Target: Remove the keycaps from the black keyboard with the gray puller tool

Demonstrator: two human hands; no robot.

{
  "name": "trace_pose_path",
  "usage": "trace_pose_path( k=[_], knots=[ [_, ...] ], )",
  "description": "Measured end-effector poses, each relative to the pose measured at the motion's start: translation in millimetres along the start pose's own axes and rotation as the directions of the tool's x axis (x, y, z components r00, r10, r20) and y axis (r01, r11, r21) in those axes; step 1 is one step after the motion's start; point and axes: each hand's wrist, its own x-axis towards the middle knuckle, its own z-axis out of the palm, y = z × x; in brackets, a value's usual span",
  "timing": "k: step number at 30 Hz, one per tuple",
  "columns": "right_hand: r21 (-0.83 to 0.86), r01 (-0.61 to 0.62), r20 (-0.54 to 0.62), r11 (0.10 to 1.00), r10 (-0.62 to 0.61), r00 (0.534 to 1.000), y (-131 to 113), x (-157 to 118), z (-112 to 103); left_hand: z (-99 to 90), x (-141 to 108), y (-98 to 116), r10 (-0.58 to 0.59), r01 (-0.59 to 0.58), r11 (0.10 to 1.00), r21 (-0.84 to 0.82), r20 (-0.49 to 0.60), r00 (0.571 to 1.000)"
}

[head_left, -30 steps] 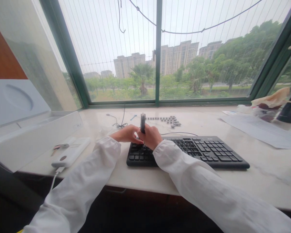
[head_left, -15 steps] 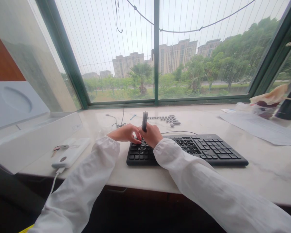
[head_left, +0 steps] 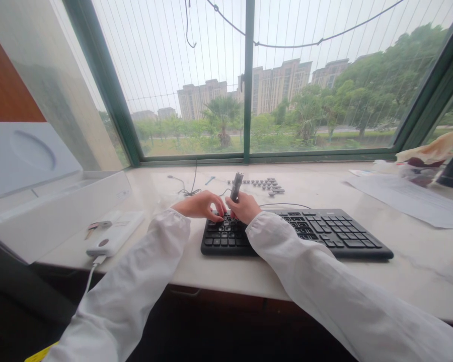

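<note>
Keyboard (head_left: 314, 229) lies on the bench (head_left: 191, 269), the right sleeve (head_left: 305, 264) blocking part of it. The right hand (head_left: 246, 207) is wrapped around a dark tool (head_left: 236, 187); the left hand (head_left: 201, 205) curls at the left-end keys, its pinch unclear. Behind lie keycaps (head_left: 270, 184) and a cable (head_left: 189, 192); a box (head_left: 64, 218) stands left, paper (head_left: 403, 201) right.

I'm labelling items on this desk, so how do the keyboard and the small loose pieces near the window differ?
Size: the keyboard is one long slab; the loose pieces are many and tiny.
Colour: the keyboard is black; the loose pieces look greyish.
Place: the keyboard lies nearer the person, partly covered by the right hand; the loose pieces sit farther back, in rows.
Both rest on the pale tabletop.
</note>
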Motion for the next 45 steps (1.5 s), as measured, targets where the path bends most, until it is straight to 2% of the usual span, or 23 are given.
trace_pose_path(
  k=[10, 14, 18, 22, 25, 31, 34, 38, 41, 45],
  knots=[
    [0.006, -0.181, 0.056, 0.983, 0.181, 0.982, -1.1, 0.1, 0.0, 0.7, -0.5, -5.6, 0.015, -0.014, 0.999, -0.051, 0.022, 1.0],
    [-0.071, -0.069, -0.001, 0.995, 0.069, 0.998, -7.2, -4.5, 1.7, 0.9, -0.7, -6.8, 0.019, -0.019, 0.998, -0.056, 0.009, 1.0],
    [-0.219, 0.049, -0.051, 0.974, -0.062, 0.997, -14.2, -6.8, 8.0, 0.6, -1.0, -8.2, 0.027, -0.026, 0.998, -0.054, 0.03, 0.999],
    [-0.31, 0.103, -0.042, 0.945, -0.121, 0.992, -15.2, -5.8, 11.8, 0.5, -1.6, -10.1, 0.003, -0.001, 0.998, -0.056, 0.041, 0.999],
    [-0.244, 0.073, -0.044, 0.967, -0.087, 0.995, -10.4, -3.8, 12.0, 0.6, -2.2, -11.3, -0.015, 0.017, 0.998, -0.059, 0.04, 0.999],
    [0.007, -0.058, -0.046, 0.998, 0.059, 0.997, 1.1, -0.7, 13.7, 1.7, -2.4, -15.5, -0.034, 0.035, 0.994, -0.101, 0.018, 0.999],
    [0.047, -0.07, -0.041, 0.996, 0.072, 0.997, 0.2, -2.5, 14.4, 1.6, -2.4, -16.4, -0.039, 0.042, 0.992, -0.12, 0.025, 0.999],
    [-0.135, 0.031, -0.066, 0.99, -0.04, 0.997, -8.4, -7.1, 16.5, 1.7, -2.6, -14.4, -0.084, 0.087, 0.991, -0.098, 0.037, 0.996],
    [-0.294, 0.115, -0.032, 0.949, -0.131, 0.991, -14.1, -8.8, 19.9, 3.1, -2.3, -14.5, -0.132, 0.132, 0.988, -0.077, 0.001, 0.991],
    [-0.343, 0.154, 0.005, 0.927, -0.162, 0.987, -14.5, -6.1, 21.3, 4.7, -1.5, -18.5, -0.158, 0.155, 0.983, -0.094, -0.018, 0.987]
  ],
)
